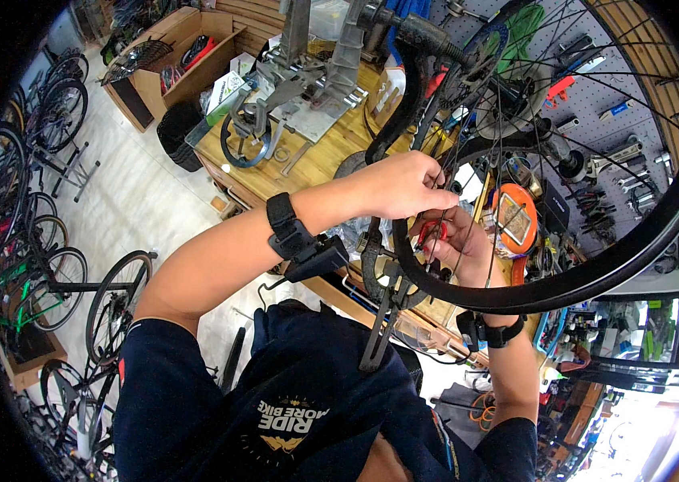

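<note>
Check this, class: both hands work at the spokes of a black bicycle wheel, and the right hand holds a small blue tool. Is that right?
Not quite. The head view shows the small tool in the right hand is red, not blue. Both hands, the left hand included, do work at the spokes of the black bicycle wheel.

Both hands work among the spokes of a black bicycle wheel (pixel 596 273), the left hand (pixel 403 186) above the right hand (pixel 456 241), over a wooden workbench (pixel 331 153).

wheel rim (pixel 660 233): black, smooth, semi-gloss metal. spokes (pixel 508 96): thin bright metal wire. workbench top (pixel 323 153), far left: warm wood, matt. stand (pixel 315 72) on it: brushed grey metal. small tool (pixel 429 233) at the hands: glossy red plastic. wrist straps (pixel 283 225): black matt fabric.
</note>
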The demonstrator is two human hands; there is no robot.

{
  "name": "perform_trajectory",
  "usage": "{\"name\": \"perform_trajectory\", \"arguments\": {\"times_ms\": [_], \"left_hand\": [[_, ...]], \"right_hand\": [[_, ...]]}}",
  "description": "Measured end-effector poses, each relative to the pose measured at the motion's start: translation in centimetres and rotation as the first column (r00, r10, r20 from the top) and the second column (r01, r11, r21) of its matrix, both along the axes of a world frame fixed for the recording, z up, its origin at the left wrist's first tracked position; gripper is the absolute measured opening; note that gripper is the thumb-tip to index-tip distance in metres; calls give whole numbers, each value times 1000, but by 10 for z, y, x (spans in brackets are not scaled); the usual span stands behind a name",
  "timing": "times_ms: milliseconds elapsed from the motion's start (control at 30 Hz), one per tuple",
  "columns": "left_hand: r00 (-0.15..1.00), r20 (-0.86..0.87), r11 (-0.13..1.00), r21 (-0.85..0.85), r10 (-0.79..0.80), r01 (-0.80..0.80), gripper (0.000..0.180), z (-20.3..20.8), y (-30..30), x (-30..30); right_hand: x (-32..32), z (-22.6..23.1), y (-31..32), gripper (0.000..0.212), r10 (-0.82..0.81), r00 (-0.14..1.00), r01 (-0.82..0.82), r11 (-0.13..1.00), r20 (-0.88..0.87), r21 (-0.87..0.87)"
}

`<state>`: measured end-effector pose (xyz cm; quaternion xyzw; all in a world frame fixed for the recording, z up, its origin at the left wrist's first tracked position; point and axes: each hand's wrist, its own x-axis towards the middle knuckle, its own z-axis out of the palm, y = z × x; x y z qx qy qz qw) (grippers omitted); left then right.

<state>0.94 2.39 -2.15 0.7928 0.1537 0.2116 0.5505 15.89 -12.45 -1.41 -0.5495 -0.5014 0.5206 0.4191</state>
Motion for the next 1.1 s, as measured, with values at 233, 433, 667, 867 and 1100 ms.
{"name": "perform_trajectory", "arguments": {"times_ms": [233,433,667,867,1100], "left_hand": [[1000,-16,1000,-2,-10,10,33,-3,-1,4],[999,-34,999,-30,-24,23,33,-3,1,8],[998,-36,989,-140,-43,38,36,3,1,4],[992,-89,989,-122,-90,79,38,21,-1,1],[993,-105,997,-54,-54,48,39,16,-1,3]], "right_hand": [[23,-3,10,41,159,983,-169,979,-89,-112],[34,-14,16,50,200,948,-244,956,-246,-163],[17,16,5,60,161,908,-240,957,-387,-165],[29,-21,9,58,185,930,-196,981,-319,-2],[-13,-3,6,22,-203,892,121,968,403,221]]}}
